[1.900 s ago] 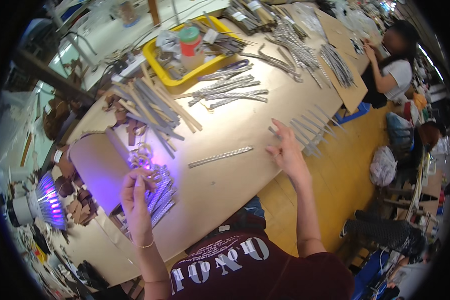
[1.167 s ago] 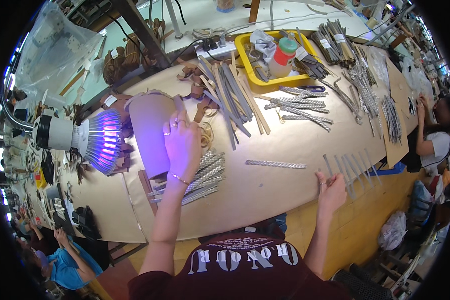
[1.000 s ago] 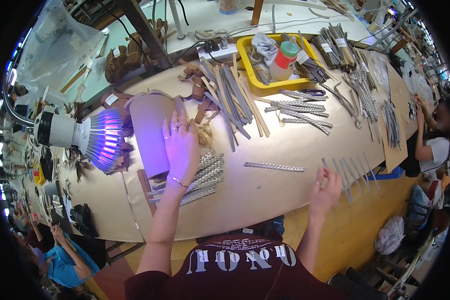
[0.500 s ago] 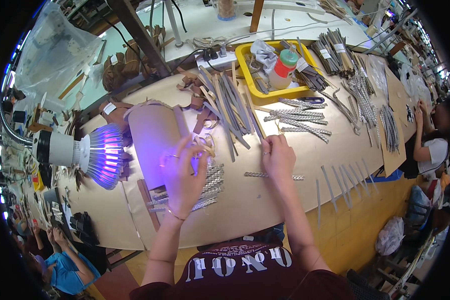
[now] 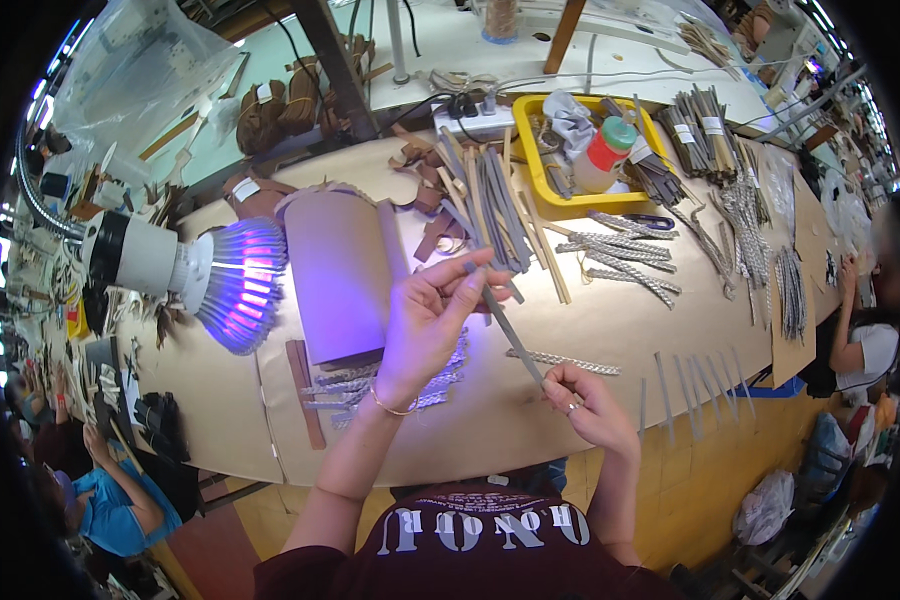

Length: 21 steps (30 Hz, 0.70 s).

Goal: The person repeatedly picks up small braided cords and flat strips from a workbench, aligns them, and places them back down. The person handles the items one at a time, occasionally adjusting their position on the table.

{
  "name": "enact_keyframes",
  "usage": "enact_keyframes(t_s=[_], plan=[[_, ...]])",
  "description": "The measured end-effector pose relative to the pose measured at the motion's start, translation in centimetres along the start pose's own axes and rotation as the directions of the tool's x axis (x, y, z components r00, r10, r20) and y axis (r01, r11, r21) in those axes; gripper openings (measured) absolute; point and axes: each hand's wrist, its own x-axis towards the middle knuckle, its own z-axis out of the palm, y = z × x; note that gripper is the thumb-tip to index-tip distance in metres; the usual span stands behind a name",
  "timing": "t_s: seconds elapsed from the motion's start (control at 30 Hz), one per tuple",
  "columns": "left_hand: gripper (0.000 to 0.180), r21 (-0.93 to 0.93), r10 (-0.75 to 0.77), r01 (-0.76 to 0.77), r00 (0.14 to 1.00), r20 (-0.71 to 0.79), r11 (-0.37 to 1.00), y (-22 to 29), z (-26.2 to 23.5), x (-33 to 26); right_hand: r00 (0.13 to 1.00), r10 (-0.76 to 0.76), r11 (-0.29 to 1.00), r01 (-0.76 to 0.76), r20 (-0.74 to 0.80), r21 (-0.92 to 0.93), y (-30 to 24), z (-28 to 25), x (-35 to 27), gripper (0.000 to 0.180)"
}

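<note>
Pinching a grey strip (image 5: 510, 325) at both ends, left hand (image 5: 425, 325) and right hand (image 5: 585, 405) closed, lamp (image 5: 185, 275) at nine o'clock over bench (image 5: 620, 330).

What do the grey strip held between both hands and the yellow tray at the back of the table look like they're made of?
The grey strip, pinched between the left hand and right hand: thin, flat, matte and held straight; probably leather or stiff fabric, though it is too small to tell. The yellow tray: likely moulded plastic, with a smooth, uniformly bright rim and rounded corners.
</note>
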Motion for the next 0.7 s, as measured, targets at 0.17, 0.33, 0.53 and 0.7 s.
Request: enact_keyframes(t_s=[0.17, 0.33, 0.53, 0.7], plan=[[0.026, 0.529, 0.460, -0.375, 0.887, -0.033, 0.761, 1.4, 0.6, -2.1, 0.869, -0.257, 0.959, 0.173, -0.424, -0.226, -1.7, 1.9, 0.1, 0.014], [0.035, 0.726, 0.727, -0.617, 0.642, 0.241, 0.304, 1.5, 1.9, -3.4, 0.770, -0.461, 0.887, 0.379, -0.441, -0.265, -6.7, 3.8, -1.2, 0.007], [0.045, 0.683, 0.717, -0.693, 0.595, 0.362, 0.230, 0.8, 2.4, -4.2, 0.774, -0.528, 0.849, 0.473, -0.350, -0.234, -9.6, 5.0, -1.2, 0.005], [0.047, 0.714, 0.682, -0.677, 0.608, 0.407, 0.177, 0.5, 2.4, -4.6, 0.757, -0.556, 0.830, 0.489, -0.342, -0.269, -9.5, 5.1, -1.2, 0.006]])
